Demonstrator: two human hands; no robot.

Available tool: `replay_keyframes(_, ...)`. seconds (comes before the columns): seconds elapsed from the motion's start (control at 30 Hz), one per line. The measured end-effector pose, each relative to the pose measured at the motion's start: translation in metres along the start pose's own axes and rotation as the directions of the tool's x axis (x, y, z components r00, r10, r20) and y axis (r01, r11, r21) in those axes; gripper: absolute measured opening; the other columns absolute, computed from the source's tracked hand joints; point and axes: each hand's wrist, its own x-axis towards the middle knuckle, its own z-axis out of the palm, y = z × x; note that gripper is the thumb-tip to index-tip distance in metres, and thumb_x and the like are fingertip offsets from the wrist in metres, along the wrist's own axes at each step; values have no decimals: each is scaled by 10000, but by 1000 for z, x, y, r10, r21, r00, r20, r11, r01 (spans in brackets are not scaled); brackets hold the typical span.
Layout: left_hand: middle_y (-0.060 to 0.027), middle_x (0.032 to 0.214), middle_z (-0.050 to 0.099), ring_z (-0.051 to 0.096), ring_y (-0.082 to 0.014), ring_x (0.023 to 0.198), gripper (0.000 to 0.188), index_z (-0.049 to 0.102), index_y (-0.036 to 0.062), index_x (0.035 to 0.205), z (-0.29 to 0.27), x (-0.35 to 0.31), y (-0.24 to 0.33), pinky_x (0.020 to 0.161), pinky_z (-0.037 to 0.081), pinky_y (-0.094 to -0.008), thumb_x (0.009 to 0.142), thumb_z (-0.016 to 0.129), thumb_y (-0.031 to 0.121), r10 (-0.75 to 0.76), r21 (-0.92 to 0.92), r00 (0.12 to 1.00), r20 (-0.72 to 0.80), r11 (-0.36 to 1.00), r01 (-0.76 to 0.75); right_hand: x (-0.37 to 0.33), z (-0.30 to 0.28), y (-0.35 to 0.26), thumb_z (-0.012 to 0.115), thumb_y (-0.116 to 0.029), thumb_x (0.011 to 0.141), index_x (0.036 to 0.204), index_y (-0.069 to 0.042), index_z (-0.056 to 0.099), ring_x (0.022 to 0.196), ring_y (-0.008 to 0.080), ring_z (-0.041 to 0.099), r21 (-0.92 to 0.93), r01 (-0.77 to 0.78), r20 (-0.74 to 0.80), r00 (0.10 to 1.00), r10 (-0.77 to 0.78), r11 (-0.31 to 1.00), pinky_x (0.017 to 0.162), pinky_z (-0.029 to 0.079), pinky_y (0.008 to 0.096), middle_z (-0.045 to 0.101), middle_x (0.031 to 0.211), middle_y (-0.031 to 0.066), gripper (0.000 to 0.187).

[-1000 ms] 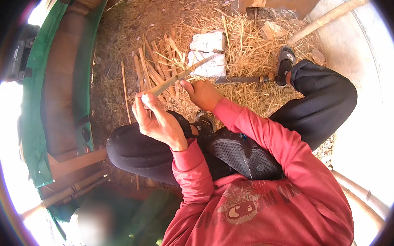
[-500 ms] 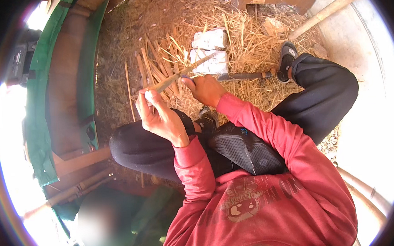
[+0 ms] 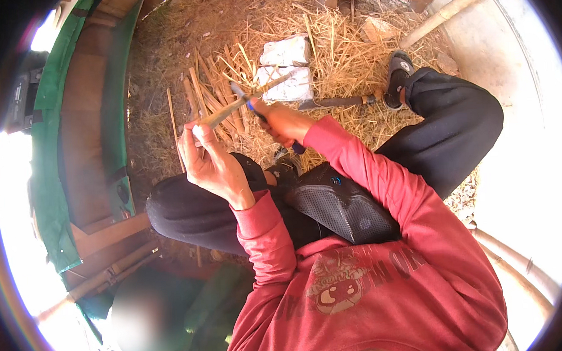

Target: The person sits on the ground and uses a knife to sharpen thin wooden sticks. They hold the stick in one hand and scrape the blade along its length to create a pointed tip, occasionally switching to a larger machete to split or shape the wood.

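My left hand (image 3: pixel 217 168) pinches the near end of a narrow split-bamboo strip (image 3: pixel 228 111), which slants up and away to the right. In my right hand (image 3: pixel 286 123) is a small knife (image 3: pixel 238 91) with a blue and dark handle. Its blade lies across the strip, pointing away to the far left. Thin curled shavings (image 3: pixel 245 70) show just beyond the blade; whether they are still attached to the strip I cannot tell. Both hands are above the ground in front of my bent knees.
Two white wrapped blocks (image 3: pixel 283 52) lie on straw-like shavings (image 3: pixel 345 65). Split sticks (image 3: pixel 199 95) are piled to their left. A long dark-bladed knife (image 3: pixel 337 102) lies near my right foot. A green-edged panel (image 3: pixel 84 133) stands left; a bamboo pole (image 3: pixel 452 13) leans at far right.
My right hand has drawn back toward the left hand and turned, so the knife's blade and handle now show. My left hand still pinches the strip. The whole view has shifted slightly.
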Motion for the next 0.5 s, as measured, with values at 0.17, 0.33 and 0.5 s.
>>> replay_keyframes(0.17, -29, 932, 682, 595, -74, 779, 314, 671, -8, 1115, 7, -1, 14, 642, 492, -230, 1000, 617, 279, -1, -41, 999, 46, 999, 3, -32, 26, -19, 406, -392, 1030, 891, 32, 626, 553, 430, 621, -469, 576, -208, 665, -718, 669, 547, 513, 507, 588, 604, 230, 498)
replay_keyframes(0.33, -38, 864, 680, 594, -81, 742, 328, 645, -13, 1161, -2, 5, 0, 619, 471, -226, 1011, 593, 273, -124, -89, 992, 0, 988, 124, -24, 42, -26, 385, -408, 1035, 858, -8, 686, 653, 452, 661, -548, 315, -299, 792, -532, 775, 594, 530, 533, 665, 753, 274, 530)
replay_keyframes(0.5, 23, 737, 584, 492, -55, 634, 335, 666, 1, 1122, -6, 1, -17, 537, 392, -200, 991, 624, 307, 110, 28, 993, 44, 993, -111, 16, -10, 51, 287, -441, 1052, 971, -17, 687, 761, 426, 692, -699, 11, -208, 954, -218, 715, 664, 546, 528, 699, 836, 236, 588)
